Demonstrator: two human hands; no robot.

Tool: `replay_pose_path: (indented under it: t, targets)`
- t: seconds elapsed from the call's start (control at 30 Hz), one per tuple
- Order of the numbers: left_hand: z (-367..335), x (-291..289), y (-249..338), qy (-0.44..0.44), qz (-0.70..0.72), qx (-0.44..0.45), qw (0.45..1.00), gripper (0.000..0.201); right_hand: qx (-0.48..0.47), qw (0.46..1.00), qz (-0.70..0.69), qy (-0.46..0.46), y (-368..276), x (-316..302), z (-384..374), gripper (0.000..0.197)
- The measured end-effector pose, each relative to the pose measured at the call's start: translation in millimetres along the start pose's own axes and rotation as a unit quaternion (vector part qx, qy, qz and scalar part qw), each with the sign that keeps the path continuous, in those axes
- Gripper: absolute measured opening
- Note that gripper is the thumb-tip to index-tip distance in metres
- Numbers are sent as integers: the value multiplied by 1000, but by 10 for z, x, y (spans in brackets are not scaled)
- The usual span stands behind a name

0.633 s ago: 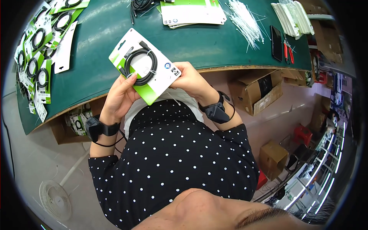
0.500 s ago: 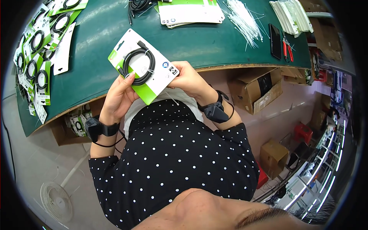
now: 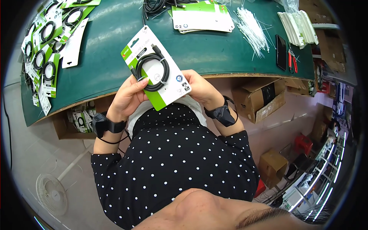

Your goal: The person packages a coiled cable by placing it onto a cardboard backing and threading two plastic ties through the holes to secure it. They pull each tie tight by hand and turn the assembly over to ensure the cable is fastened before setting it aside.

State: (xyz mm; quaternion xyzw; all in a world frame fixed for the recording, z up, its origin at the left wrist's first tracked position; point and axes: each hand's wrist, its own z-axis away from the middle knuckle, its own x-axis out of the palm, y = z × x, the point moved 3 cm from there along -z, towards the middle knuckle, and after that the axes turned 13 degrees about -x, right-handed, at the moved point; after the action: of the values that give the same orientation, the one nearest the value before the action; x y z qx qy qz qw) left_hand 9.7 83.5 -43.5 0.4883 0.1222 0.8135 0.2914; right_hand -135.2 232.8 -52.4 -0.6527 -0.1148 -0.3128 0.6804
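Between my two hands is a white and green backing card (image 3: 174, 71) with a coiled black cable (image 3: 166, 73) on its face. It is tilted, just past the table's near edge. My left hand (image 3: 132, 94) grips the lower left of the card, its thumb pressed on the coil. At the card's right edge, my right hand (image 3: 199, 86) is closed on it, with most of the fingers hidden behind. Pale ties cross the coil near its top and bottom.
The green table (image 3: 111, 50) bears carded cables (image 3: 48, 32) piled at left, blank cards (image 3: 201, 17) and loose black cables (image 3: 155, 5) at the back. White cable ties (image 3: 253, 32), a phone (image 3: 281, 51) and red-handled cutters (image 3: 292, 61) lie at right. A cardboard box (image 3: 258, 99) stands below.
The card has turned a little more upright in my hands. Both hands keep their grip. The whole view has shifted slightly, so the table sits lower and further right.
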Motion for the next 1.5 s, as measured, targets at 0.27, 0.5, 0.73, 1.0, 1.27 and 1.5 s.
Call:
replay_pose_path:
  t: [0.27,0.5,0.73,1.0,1.27,1.5]
  targets:
    - [213,8,206,-114,-141,185,966,32,-275,874,398,-41,-447,77,102,21]
    - [324,363,317,-189,-318,337,866,23,-496,720,477,-87,-636,371,81,20]
    - [374,381,233,-165,-350,334,860,28,-511,691,498,-118,-627,357,126,24]
    - [371,407,221,-154,-343,350,858,27,-507,682,514,-115,-626,327,142,24]
    - [366,413,216,-139,-330,359,862,27,-511,679,515,-113,-652,337,160,23]
    - [377,410,228,-132,-339,363,858,28,-515,663,531,-113,-665,328,155,23]
